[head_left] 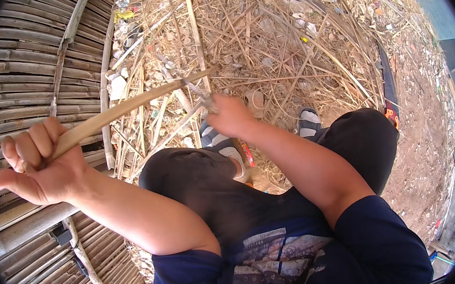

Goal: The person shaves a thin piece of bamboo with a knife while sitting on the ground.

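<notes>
My left hand (46, 161) is raised at the left, its fingers curled around one end of a long pale bamboo strip (119, 112). The strip slants up and to the right, and its far end tapers over the littered ground. In front of my knees, my right hand (231, 115) is closed around a knife (195, 90). The blade points up and to the left and meets or crosses the strip near its far end. Motion blurs the knife somewhat, and my fingers hide most of its handle.
A slatted bamboo wall (15, 70) rises close on the left. Split bamboo and shavings (261, 44) litter the ground ahead. My sandalled feet (308, 121) stand apart, with a red packet (247, 152) between them. A long dark tool (387, 78) lies at the right.
</notes>
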{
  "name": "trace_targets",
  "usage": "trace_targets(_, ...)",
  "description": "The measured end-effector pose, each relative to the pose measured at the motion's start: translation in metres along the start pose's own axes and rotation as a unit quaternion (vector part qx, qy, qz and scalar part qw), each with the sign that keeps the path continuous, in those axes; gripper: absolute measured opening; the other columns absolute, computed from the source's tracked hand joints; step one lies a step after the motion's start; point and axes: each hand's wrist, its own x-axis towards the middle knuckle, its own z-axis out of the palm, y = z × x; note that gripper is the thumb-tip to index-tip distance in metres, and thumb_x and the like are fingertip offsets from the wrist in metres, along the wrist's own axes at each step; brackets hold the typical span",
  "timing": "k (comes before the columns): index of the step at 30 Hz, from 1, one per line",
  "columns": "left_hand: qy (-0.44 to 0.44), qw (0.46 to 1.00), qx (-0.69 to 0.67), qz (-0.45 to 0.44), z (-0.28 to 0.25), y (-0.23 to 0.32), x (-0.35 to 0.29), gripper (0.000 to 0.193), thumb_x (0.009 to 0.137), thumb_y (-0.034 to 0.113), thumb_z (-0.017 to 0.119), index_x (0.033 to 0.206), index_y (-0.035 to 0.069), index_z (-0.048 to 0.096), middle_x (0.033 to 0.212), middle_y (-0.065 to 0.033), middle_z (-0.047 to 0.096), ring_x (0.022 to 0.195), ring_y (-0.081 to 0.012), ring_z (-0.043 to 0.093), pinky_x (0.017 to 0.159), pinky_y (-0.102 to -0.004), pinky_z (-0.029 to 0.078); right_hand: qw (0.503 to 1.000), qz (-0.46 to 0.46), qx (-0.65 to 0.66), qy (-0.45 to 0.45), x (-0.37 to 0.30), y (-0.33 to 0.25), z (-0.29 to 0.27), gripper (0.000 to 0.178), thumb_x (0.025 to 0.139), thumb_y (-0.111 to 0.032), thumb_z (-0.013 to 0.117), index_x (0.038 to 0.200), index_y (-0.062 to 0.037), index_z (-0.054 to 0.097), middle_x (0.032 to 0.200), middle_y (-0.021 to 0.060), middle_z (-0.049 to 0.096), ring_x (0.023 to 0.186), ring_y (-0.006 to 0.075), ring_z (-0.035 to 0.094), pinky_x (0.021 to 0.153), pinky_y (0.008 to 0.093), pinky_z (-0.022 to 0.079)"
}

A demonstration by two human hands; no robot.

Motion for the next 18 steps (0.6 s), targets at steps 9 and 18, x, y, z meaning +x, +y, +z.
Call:
trace_targets(9, 0.204, 0.956, 0.180, 0.113, 0.037, -0.018, 0.004, 0.050, 0.080, 0.058, 0.074, 0.080, 0.010, 0.061, 0.052, 0.0080, 0.021, 0.049, -0.0084, 0.017, 0.051, -0.0280, 0.016, 0.993, -0.099, 0.054, -0.021, -0.003, -0.007, 0.019, 0.038, 0.079, -0.019, 0.067, 0.110, 0.0002, 0.056, 0.077, 0.0220, 0.065, 0.075, 0.0415, 0.066, 0.071, 0.0477, 0.052)
trace_targets(18, 0.247, 0.940, 0.193, 0.131, 0.035, -0.017, 0.004, 0.049, 0.087, 0.055, 0.068, 0.078, 0.009, 0.054, 0.053, 0.0061, 0.021, 0.050, -0.0103, 0.018, 0.051, -0.0276, 0.019, 0.993, -0.058, 0.064, -0.083, -0.003, -0.027, 0.006, 0.040, 0.078, -0.021, 0.068, 0.111, -0.0017, 0.056, 0.080, 0.0219, 0.066, 0.078, 0.0420, 0.066, 0.072, 0.0475, 0.051)
